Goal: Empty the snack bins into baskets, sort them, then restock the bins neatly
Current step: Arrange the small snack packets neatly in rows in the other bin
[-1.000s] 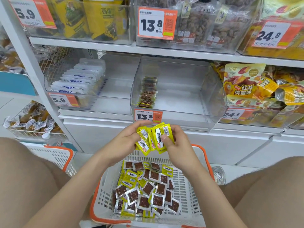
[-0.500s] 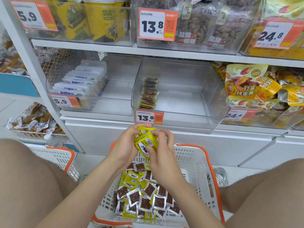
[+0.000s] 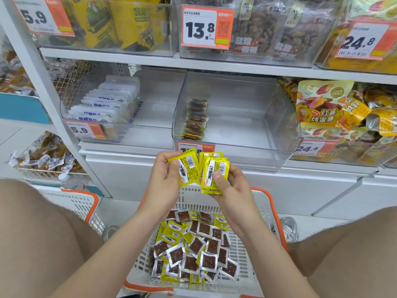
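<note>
My left hand (image 3: 163, 176) pinches one yellow snack packet (image 3: 186, 166) by its edge, barcode side up. Beside it my right hand (image 3: 231, 186) grips a small stack of yellow packets (image 3: 212, 172), thumb on top. Both hands hover above a white basket with an orange rim (image 3: 269, 203) that holds a loose heap of the same packets (image 3: 193, 248), some showing dark brown fronts. Behind the hands, the clear bin (image 3: 247, 125) tagged 13.8 holds one tidy row of packets (image 3: 195, 120) along its left side.
A clear bin of white packs (image 3: 101, 108) tagged 5.9 stands to the left. Yellow sweet-potato bags (image 3: 335, 108) fill the bin on the right. A second white basket (image 3: 79, 203) sits at my left knee. Full bins line the upper shelf (image 3: 193, 65).
The hands, joined around one bunch half a second ago, have drawn apart: the left now holds a single packet, the right keeps the stack. Both rose slightly.
</note>
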Demonstrator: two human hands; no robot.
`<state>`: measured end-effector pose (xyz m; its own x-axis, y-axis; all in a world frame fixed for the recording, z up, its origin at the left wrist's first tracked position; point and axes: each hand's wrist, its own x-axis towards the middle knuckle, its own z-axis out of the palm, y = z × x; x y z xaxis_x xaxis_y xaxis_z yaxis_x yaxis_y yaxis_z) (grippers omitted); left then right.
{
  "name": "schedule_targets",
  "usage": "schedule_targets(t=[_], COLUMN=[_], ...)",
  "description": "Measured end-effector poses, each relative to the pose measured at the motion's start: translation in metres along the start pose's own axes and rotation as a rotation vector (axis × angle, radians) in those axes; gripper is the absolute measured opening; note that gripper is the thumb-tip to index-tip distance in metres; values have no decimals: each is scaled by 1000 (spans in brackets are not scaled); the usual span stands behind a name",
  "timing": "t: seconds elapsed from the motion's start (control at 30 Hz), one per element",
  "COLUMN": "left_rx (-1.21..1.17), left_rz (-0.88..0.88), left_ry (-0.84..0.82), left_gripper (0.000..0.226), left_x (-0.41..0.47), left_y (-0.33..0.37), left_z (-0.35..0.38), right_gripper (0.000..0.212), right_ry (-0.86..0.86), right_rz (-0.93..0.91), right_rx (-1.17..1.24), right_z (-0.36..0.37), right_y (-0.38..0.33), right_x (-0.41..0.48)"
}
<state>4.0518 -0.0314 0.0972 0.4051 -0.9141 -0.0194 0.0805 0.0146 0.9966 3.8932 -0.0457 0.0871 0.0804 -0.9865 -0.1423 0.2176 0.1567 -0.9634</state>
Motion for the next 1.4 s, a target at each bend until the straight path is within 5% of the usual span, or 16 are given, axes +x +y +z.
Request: schedule_targets(t=[0.17, 0.4, 0.73, 0.9, 1.0, 1.17, 1.27, 1.4], left_rx=[49, 49, -281, 114, 252, 154, -51, -236], left_rz=[43, 92, -145, 54, 113, 18, -117, -192], left_ry=[64, 212, -131, -155, -231, -178, -185, -178], left_gripper=[17, 15, 14, 19, 32, 54, 80, 83], left_x=[-1, 2, -2, 4, 3, -7, -7, -3], left_y=[-6, -5, 18, 23, 22, 18, 14, 20], left_z=[3, 0, 2, -8, -6, 7, 10, 13], right_gripper=[27, 29, 27, 27, 41, 44, 55, 50], right_ry=[-169, -112, -197, -133, -204, -269, -354, -376], right_rz=[-39, -25, 84, -151, -305, -360, -335, -282], right_rx=[-171, 32, -59, -410, -579, -700, -720, -622], right_z=[0, 0, 2, -12, -7, 11, 16, 19], right_y=[3, -5, -5, -19, -18, -7, -6, -8], right_x=[0, 3, 1, 4, -2, -16, -23, -26])
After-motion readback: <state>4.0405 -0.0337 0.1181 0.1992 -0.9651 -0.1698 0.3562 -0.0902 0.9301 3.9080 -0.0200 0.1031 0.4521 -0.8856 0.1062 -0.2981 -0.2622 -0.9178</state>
